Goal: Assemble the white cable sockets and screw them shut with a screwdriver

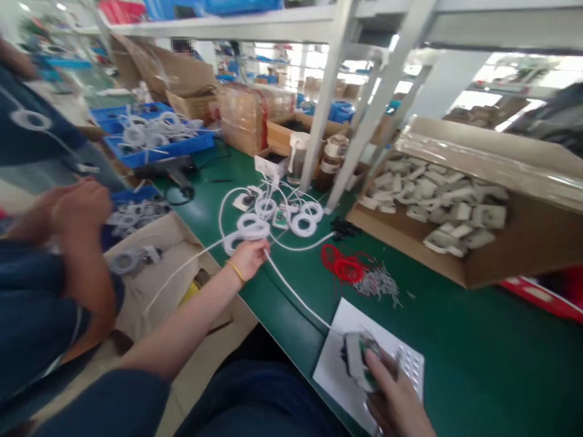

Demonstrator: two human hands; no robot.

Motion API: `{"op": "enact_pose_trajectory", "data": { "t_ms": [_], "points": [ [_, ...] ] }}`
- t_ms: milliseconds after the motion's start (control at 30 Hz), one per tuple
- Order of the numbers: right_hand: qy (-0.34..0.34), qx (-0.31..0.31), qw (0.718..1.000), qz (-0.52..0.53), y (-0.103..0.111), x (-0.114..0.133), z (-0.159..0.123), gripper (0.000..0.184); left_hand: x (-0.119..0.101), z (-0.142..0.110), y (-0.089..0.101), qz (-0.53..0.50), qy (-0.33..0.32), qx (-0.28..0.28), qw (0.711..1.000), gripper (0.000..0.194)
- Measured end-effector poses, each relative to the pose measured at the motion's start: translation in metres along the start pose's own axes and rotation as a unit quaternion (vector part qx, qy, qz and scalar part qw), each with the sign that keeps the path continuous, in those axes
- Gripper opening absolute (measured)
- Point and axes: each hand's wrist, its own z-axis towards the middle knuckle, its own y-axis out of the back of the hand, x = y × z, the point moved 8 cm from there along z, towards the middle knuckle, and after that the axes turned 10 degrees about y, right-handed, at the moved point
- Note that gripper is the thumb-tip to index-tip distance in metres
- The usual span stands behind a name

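My left hand (248,260), a yellow band at its wrist, is closed on a coiled white cable (252,226) at the table's front edge. From there a stretch of white cable (296,293) runs down to a small pale plastic housing (357,358), where a green circuit board shows. My right hand (398,388) grips that housing above a white sheet (334,346). A thin metallic tool seems to lie along the right hand too, but blur hides its kind. More coiled cables (303,224) with small circuit boards (280,218) lie beyond my left hand.
Red wire loops (348,269) and small metal pieces (378,284) lie mid-table. A carton (478,261) of pale housings stands right, by shelf posts (325,103). Blue trays (159,145) of cables stand at far left. Close on my left, a co-worker's hands (82,203) are together.
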Motion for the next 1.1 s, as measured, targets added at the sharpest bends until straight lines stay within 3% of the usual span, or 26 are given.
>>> {"op": "enact_pose_trajectory", "data": {
  "t_ms": [133, 233, 267, 300, 333, 367, 400, 500, 567, 667, 833, 1000, 1100],
  "points": [
    [-0.016, -0.019, 1.0, 0.005, -0.023, 0.003, 0.009, 0.043, -0.01, -0.004, 0.011, 0.17, -0.036, -0.041, 0.984, 0.018],
    [-0.018, -0.044, 0.999, -0.027, -0.018, 0.001, 0.017, 0.038, 0.009, -0.03, 0.007, 0.26, -0.116, -0.067, 0.956, 0.026],
    [-0.017, -0.052, 0.998, -0.042, -0.015, 0.0, 0.017, 0.037, 0.015, -0.048, -0.011, 0.356, -0.23, -0.055, 0.904, 0.025],
    [-0.016, -0.058, 0.996, -0.059, -0.013, 0.0, 0.018, 0.035, 0.033, -0.068, -0.039, 0.441, -0.322, 0.0, 0.838, 0.033],
    [-0.017, -0.063, 0.995, -0.079, -0.012, 0.0, 0.017, 0.034, 0.062, -0.087, -0.068, 0.499, -0.374, 0.088, 0.777, 0.051],
    [-0.018, -0.064, 0.993, -0.098, -0.011, -0.001, 0.016, 0.033, 0.092, -0.102, -0.092, 0.525, -0.392, 0.165, 0.737, 0.068],
    [-0.018, -0.063, 0.991, -0.113, -0.011, -0.001, 0.015, 0.032, 0.116, -0.113, -0.111, 0.53, -0.389, 0.214, 0.723, 0.076],
    [0.008, -0.097, 0.984, -0.152, -0.005, 0.003, 0.008, 0.034, 0.15, -0.113, -0.139, 0.476, -0.321, 0.222, 0.788, 0.063],
    [0.043, -0.139, 0.971, -0.191, 0.003, 0.01, 0.004, 0.045, 0.157, -0.108, -0.145, 0.461, -0.288, 0.231, 0.807, 0.056],
    [0.078, -0.135, 0.959, -0.237, 0.004, 0.018, 0.008, 0.048, 0.159, -0.103, -0.142, 0.461, -0.281, 0.254, 0.802, 0.061],
    [0.1, -0.133, 0.959, -0.229, 0.0, 0.023, 0.02, 0.019, 0.163, -0.101, -0.138, 0.453, -0.267, 0.262, 0.809, 0.088],
    [0.157, -0.201, 0.949, -0.183, 0.006, 0.027, 0.014, 0.014, 0.162, -0.106, -0.144, 0.48, -0.291, 0.27, 0.782, 0.072],
    [0.186, -0.185, 0.95, -0.172, 0.004, 0.024, 0.009, 0.016, 0.158, -0.109, -0.146, 0.472, -0.316, 0.27, 0.777, 0.062]
  ]
}}
